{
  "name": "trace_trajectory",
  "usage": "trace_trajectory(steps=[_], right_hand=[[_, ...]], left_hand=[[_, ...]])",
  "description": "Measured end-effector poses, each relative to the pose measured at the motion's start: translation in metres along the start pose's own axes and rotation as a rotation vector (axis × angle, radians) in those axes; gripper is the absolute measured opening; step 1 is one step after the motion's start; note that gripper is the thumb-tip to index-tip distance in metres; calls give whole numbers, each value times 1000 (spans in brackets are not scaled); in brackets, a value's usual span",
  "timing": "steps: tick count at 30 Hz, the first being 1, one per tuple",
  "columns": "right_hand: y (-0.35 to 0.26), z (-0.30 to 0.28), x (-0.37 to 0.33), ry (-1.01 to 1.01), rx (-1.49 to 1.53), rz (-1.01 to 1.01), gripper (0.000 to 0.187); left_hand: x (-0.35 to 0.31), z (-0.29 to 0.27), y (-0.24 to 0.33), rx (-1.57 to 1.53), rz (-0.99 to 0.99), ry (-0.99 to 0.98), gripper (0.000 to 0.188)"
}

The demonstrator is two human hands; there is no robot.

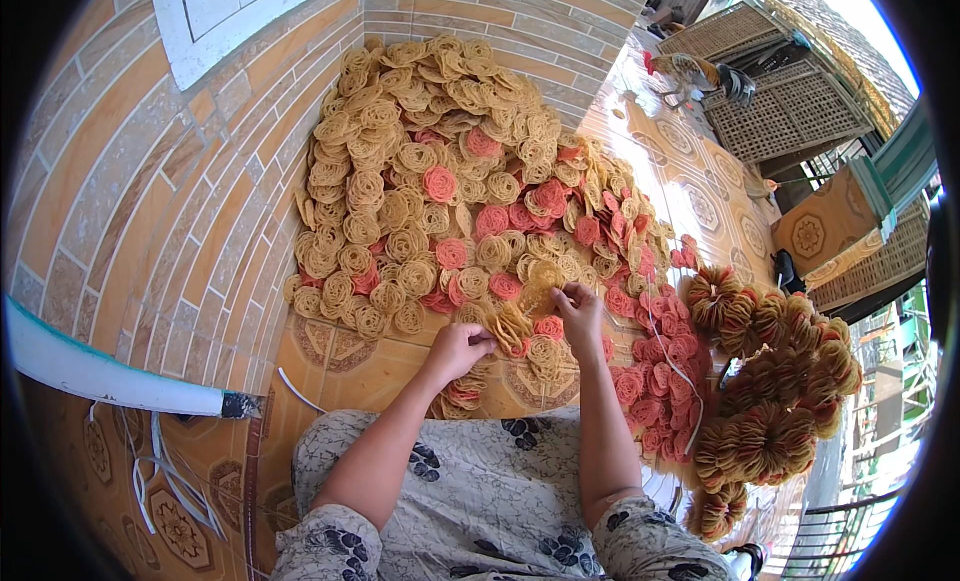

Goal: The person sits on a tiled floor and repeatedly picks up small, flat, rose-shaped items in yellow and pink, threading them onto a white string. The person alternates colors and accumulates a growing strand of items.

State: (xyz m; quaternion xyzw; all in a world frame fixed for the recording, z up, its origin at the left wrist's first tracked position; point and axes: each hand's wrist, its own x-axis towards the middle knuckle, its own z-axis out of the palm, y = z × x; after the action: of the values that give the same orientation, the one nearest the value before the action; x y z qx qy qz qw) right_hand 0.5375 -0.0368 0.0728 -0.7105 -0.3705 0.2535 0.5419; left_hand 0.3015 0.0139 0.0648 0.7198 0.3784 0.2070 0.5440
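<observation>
My left hand [458, 355] pinches a small stack of yellow swirled crackers [510, 329], thin lacy discs standing on edge. To its right, my right hand [582, 321] grips a single yellow cracker [541, 281] between thumb and fingers, held just above the pile. Beyond both hands spreads a big heap of such discs, mostly yellow crackers [405, 206] with pink crackers [492, 221] mixed in. More pink discs [655, 376] lie to the right of my right forearm. Below my left hand, a further row of crackers [462, 393] is partly hidden by my wrist.
Round bundles of crackers [765, 441] packed edge to edge lie at the right. A white strip [676, 356] crosses the pink discs. Loose white strips [170, 471] lie at the lower left. Brick-patterned walls [190, 201] enclose the heap. A rooster [695, 76] stands near woven panels [790, 111].
</observation>
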Motion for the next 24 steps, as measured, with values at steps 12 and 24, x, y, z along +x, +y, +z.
trace_trajectory(steps=[12,24], right_hand=[[-46,15,-26,-86,-294,-260,21],[-20,13,-13,14,-36,-25,22]], left_hand=[[1,3,-5,-28,-8,42,19],[1,1,-3,-69,-44,52,17]])
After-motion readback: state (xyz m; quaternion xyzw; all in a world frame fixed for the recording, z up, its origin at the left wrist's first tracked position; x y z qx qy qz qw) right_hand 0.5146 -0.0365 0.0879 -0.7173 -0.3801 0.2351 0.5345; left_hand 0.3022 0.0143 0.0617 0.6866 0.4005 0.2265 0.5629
